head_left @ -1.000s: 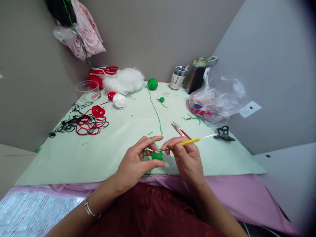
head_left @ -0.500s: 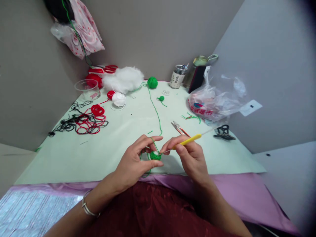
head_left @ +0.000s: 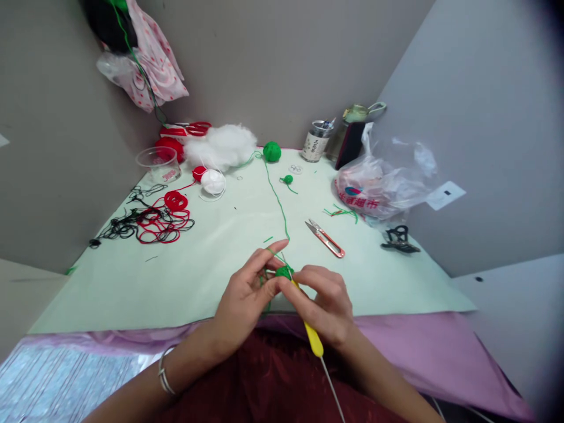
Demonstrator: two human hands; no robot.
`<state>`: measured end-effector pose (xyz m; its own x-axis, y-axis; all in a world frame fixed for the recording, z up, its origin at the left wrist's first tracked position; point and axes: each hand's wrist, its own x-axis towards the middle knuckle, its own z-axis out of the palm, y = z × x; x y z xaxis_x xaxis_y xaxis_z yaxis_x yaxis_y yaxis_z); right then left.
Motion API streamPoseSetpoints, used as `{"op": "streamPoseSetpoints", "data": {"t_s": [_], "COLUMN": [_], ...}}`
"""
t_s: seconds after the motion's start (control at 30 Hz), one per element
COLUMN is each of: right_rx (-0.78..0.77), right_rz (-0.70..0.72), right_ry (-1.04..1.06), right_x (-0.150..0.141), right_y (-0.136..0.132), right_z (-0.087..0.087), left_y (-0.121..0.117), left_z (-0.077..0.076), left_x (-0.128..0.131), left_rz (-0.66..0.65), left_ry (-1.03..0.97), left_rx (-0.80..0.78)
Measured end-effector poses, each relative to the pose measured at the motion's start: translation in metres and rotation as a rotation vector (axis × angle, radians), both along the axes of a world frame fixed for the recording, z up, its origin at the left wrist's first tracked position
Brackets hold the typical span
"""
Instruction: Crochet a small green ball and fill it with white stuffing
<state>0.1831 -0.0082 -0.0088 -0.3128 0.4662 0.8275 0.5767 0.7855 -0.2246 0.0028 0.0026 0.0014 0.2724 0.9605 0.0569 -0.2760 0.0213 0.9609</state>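
Observation:
Near the table's front edge, my left hand [head_left: 247, 296] pinches a small green crocheted piece [head_left: 284, 272], with green yarn [head_left: 278, 202] running over its raised index finger. That strand leads back to a green yarn ball [head_left: 272, 152]. My right hand [head_left: 324, 299] is closed on a crochet hook with a yellow handle [head_left: 314, 339]. The handle slants down toward my body, and the thin metal tip points up at the green piece. Both hands meet at the piece, so my fingers hide part of it.
Orange thread snips [head_left: 328, 241] lie beyond my right hand, near a black hair clip [head_left: 400, 239] and a plastic bag [head_left: 379, 185]. Tangled red and black yarn [head_left: 154, 220] covers the left side. White stuffing [head_left: 222, 144], a clear cup [head_left: 158, 164] and a pen holder [head_left: 315, 142] stand at the back.
The crochet hook has swung from pointing up and right to slanting down toward my body. My right hand has turned and come closer to my left, uncovering the snips' handles.

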Motion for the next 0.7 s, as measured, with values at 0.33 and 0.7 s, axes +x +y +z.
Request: {"op": "streamPoseSetpoints", "data": {"t_s": [0.33, 0.7], "right_rx": [-0.391, -0.825], "right_rz": [0.243, 0.394], "right_ry": [0.486, 0.96], "right_x": [0.003, 0.003], "right_y": [0.003, 0.017], "right_z": [0.001, 0.013], "left_y": [0.012, 0.014], "left_z": [0.004, 0.004], "left_x": [-0.002, -0.009], "left_rz": [-0.14, -0.309], "left_ry": [-0.273, -0.285], "left_rx": [-0.394, -0.332]}}
